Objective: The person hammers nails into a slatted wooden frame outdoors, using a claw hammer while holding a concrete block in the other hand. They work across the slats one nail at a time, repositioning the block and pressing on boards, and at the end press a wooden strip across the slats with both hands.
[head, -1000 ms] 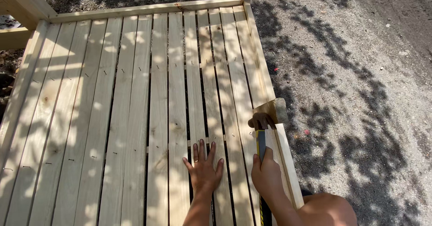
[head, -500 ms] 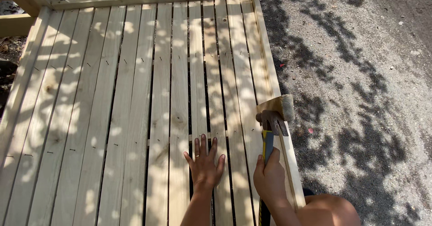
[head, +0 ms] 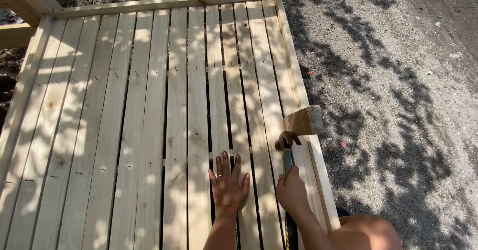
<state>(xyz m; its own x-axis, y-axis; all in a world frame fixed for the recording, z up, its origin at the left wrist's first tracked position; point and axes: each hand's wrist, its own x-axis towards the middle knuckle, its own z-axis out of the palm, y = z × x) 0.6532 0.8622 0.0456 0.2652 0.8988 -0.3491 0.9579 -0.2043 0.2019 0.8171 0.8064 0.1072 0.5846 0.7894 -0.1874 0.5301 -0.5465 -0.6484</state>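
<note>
Wooden slats under left hand; right hand apparently grips hammer.

We see the left hand lying flat, palm down, fingers spread and pointing away from us. Just beside it, the right hand is curled into a closed grip, knuckles up. Both forearms reach in from the lower edge, with a bare knee at right.

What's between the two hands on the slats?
In the head view, only one bare slat and its dark gaps separate the flat left hand from the right hand gripping the hammer.
</note>
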